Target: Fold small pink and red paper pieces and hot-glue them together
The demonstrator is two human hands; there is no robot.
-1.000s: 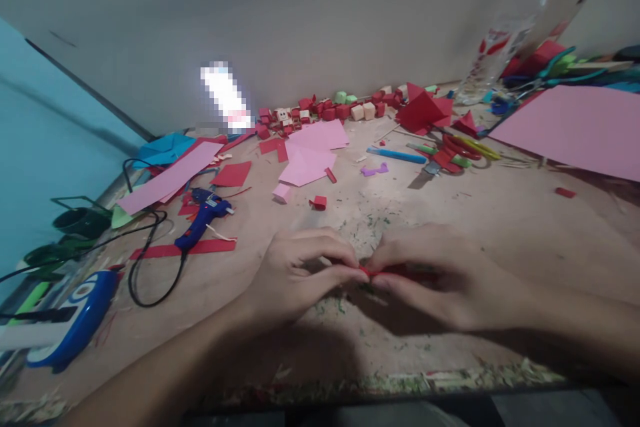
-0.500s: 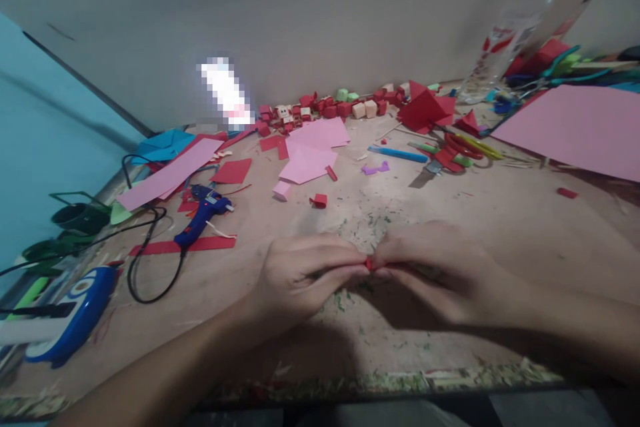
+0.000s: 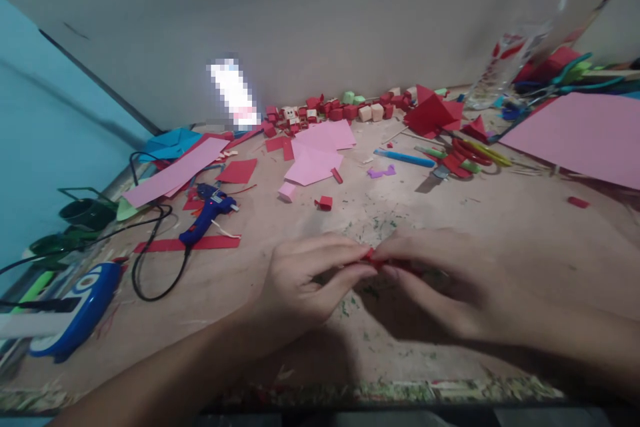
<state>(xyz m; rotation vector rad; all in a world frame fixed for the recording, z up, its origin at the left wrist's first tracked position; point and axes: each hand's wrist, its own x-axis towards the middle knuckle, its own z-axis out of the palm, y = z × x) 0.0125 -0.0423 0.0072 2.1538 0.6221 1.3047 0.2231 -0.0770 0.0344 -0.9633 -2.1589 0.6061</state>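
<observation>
Between my two hands, just above the table, is a small red paper piece (image 3: 370, 257), mostly covered by fingers. My left hand (image 3: 313, 277) pinches its left side between thumb and fingers. On the other side, my right hand (image 3: 445, 277) has its thumb and fingertips closed on the same piece. Its exact shape is hidden. Beyond the hands, a small red paper cube (image 3: 325, 203) with a flap rests on the table, near a pink paper cube (image 3: 287, 192). Green scraps (image 3: 385, 223) are scattered around and under my fingers.
A blue glue gun (image 3: 207, 217) with a looping cord lies left, partly over a red strip (image 3: 165, 244). Pink sheets (image 3: 315, 163), a blue pen (image 3: 405, 158) and scissors (image 3: 473, 152) lie farther back. Paper cubes (image 3: 350, 111) line the wall beside a bright phone (image 3: 235, 93).
My fingers have shifted on the red paper piece, and slightly more of it shows. The right fingers and thumb are a little farther apart. The whole view has moved slightly.
</observation>
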